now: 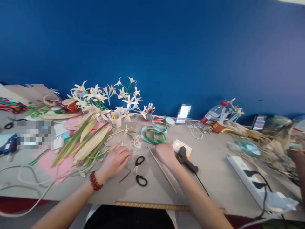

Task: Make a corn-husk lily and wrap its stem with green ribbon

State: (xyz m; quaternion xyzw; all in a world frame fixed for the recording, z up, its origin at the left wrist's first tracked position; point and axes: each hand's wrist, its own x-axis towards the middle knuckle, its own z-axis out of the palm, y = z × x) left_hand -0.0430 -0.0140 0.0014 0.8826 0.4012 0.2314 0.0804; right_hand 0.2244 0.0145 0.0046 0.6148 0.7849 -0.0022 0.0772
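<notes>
My left hand (116,158), with a red bead bracelet (95,181) at the wrist, lies low over the table beside corn husk scraps. Its fingers are loosely bent and a little apart, with nothing visible in them. My right hand (165,153) is curled closed at the near edge of a loop of green ribbon (150,135); what its fingers hold, if anything, is hidden. Black-handled scissors (138,170) lie partly spread between my hands. Close to my right forearm are a thin wooden stick (164,173) and a black glue gun (186,159).
Husk flowers (128,101) stand in a paper cup (116,120) at the back. Corn husks (91,144) cover pink paper on the left. On the right are a power strip (243,175), a bottle (213,114) and another person's hand (295,159). White cables cross the left side.
</notes>
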